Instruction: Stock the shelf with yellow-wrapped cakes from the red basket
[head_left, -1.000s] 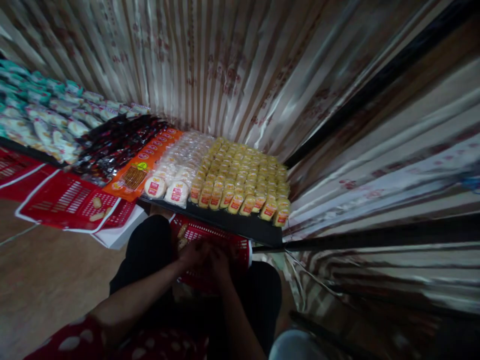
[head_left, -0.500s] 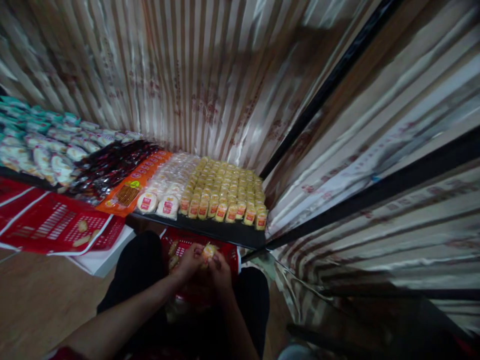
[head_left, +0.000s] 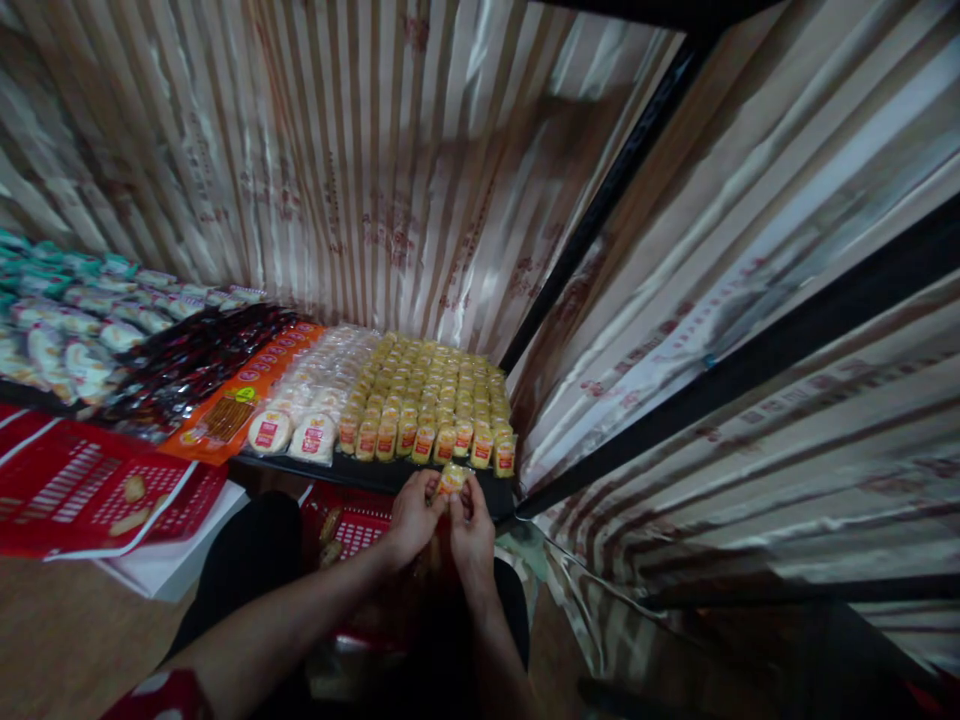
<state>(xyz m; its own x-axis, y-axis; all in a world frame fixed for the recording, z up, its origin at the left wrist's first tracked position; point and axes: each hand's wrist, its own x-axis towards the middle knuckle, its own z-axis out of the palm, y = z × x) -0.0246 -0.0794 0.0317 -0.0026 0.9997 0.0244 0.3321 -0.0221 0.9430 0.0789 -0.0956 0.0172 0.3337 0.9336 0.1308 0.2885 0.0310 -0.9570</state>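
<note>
Between my two hands is a small yellow wrapped snack cake (head_left: 451,479), pinched at its sides just above the front edge of the black shelf (head_left: 375,476). My left hand (head_left: 412,515) closes on its left side, and my right hand (head_left: 472,518) grips its right side. Right behind it stand tight rows of matching yellow wrapped cakes (head_left: 424,440) with red labels. Below my hands, partly hidden by my forearms, is a red bag with a white basket print (head_left: 360,535).
Left along the shelf lie white round wrapped cakes (head_left: 313,437), an orange snack packet (head_left: 232,410), dark packets (head_left: 195,360) and green-white packets (head_left: 82,350). Another red bag (head_left: 82,480) hangs at left over a white box (head_left: 169,560). Black frame bars (head_left: 615,210) and striped sheeting (head_left: 337,150) enclose the shelf.
Both hands have moved forward and up with the snack cake, from above the red bag to the shelf's front edge. The camera view has shifted slightly.
</note>
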